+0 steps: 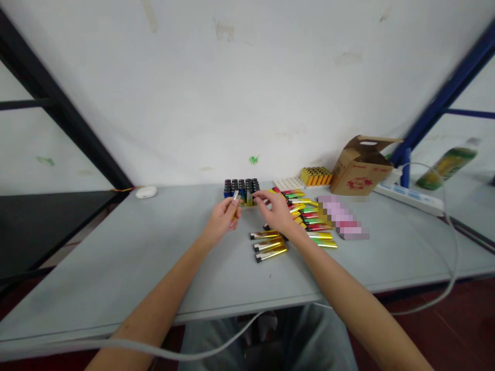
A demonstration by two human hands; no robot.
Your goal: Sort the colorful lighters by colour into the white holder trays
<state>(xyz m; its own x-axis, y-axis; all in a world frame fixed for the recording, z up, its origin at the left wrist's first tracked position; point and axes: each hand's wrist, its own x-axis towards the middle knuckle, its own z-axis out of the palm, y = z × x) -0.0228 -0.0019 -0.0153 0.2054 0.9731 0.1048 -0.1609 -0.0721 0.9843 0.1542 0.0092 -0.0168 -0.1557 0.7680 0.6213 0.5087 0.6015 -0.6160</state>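
My left hand (pixel 224 218) is closed around a gold lighter (pixel 235 198) with a silvery top, held tilted upward. My right hand (pixel 274 207) pinches at an upright yellowish lighter (pixel 249 200) at the front of a rack; its fingertips partly cover it. Behind both hands, black-topped lighters (pixel 231 186) stand in rows in that rack. Under and beyond my right wrist lies a loose pile of shiny red, green and gold lighters (pixel 309 215). Three gold lighters (pixel 269 245) lie side by side nearer the front edge.
A white tray with holes (pixel 289 183) and a block of yellow-orange cylinders (pixel 315 176) sit at the back, beside an opened cardboard box (pixel 359 170). Farther right are a power strip (pixel 410 198) and a bottle (pixel 446 164). A white case (pixel 146 192) lies left. A white cable (pixel 456 247) loops across the foreground.
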